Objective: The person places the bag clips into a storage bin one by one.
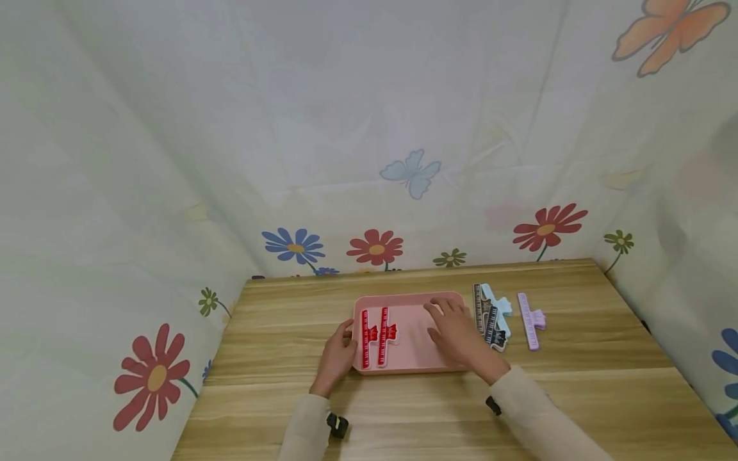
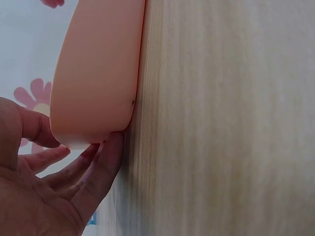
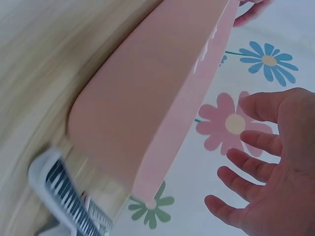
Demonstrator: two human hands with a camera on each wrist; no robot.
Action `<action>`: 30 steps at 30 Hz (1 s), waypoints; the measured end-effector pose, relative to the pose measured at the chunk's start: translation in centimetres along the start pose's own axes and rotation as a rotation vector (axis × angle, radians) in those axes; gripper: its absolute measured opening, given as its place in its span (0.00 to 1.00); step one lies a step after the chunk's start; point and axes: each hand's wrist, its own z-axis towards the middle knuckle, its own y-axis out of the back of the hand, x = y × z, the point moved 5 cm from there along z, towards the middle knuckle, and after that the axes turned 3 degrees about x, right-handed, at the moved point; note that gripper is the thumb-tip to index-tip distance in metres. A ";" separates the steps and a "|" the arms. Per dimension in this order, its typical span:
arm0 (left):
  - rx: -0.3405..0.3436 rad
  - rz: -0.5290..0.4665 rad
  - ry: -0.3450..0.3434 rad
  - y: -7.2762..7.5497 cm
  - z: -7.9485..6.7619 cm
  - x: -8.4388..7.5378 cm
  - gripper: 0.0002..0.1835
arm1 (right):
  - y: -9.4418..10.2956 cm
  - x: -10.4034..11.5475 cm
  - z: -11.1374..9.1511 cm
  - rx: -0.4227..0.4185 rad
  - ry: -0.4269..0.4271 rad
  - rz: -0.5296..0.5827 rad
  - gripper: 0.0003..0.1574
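Note:
A shallow pink tray (image 1: pixel 418 370) lies on the wooden table. My left hand (image 1: pixel 338 353) holds its left end; in the left wrist view the thumb is at the rim and the fingers rest against the outer wall. Two red long-bar clips with a keyboard pattern sit side by side in the tray's left part: one red clip (image 1: pixel 366 352) nearer the left wall, the other red clip (image 1: pixel 382 349) just right of it. Above the tray's right part hovers my right hand (image 1: pixel 458 333), fingers spread and slightly bent, holding nothing in the right wrist view (image 3: pixel 280 162).
Right of the tray lies an overlapping group of clips: dark clips (image 1: pixel 491 326) and a light blue clip (image 1: pixel 503 306). A lilac clip (image 1: pixel 528 330) lies farther right by itself. A flower-printed white curtain (image 1: pixel 323 160) encloses the table's back and sides.

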 end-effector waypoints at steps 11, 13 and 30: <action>-0.004 -0.003 0.002 0.0 0.0 -0.1 0.28 | 1.4 -2.6 -2.0 -0.007 -0.028 -0.023 0.32; -0.005 -0.003 0.001 0.0 0.0 -0.2 0.28 | 1.6 -3.1 -2.3 -0.019 -0.033 -0.027 0.32; 0.008 -0.020 0.008 0.0 0.0 0.0 0.28 | 2.4 -7.5 -4.9 -0.078 -0.060 -0.030 0.31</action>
